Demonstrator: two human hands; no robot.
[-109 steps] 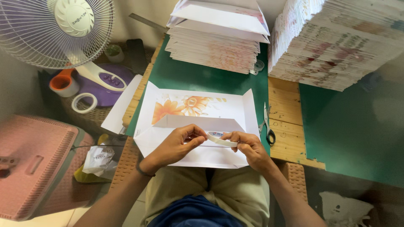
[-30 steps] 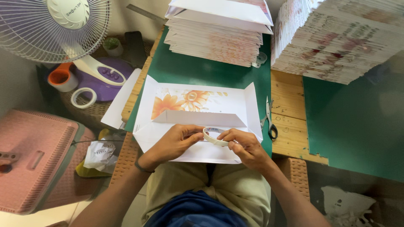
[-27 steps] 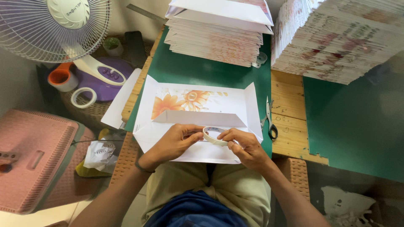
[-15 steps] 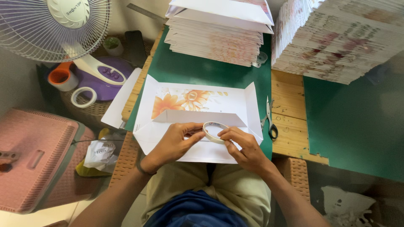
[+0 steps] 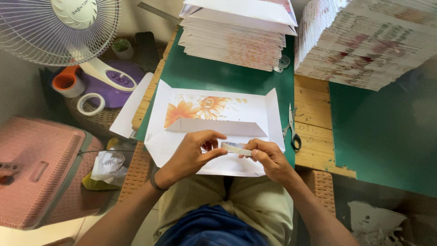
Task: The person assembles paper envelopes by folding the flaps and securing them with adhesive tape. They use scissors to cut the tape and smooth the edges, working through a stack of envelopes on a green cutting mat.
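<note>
A white paper sheet with an orange flower print lies unfolded on the green mat, its lower flap folded up. Over its near edge, my left hand and my right hand together hold a small roll of tape, seen edge-on. My left fingers pinch its left end and my right fingers grip its right side.
Scissors lie on the wooden table right of the sheet. Two tall stacks of printed paper stand at the back. At the left are a fan, a tape ring, an orange tape roll and a pink plastic stool.
The tape roll has turned from showing its open ring to lying edge-on between both hands. My left fingers have closed in onto its end.
</note>
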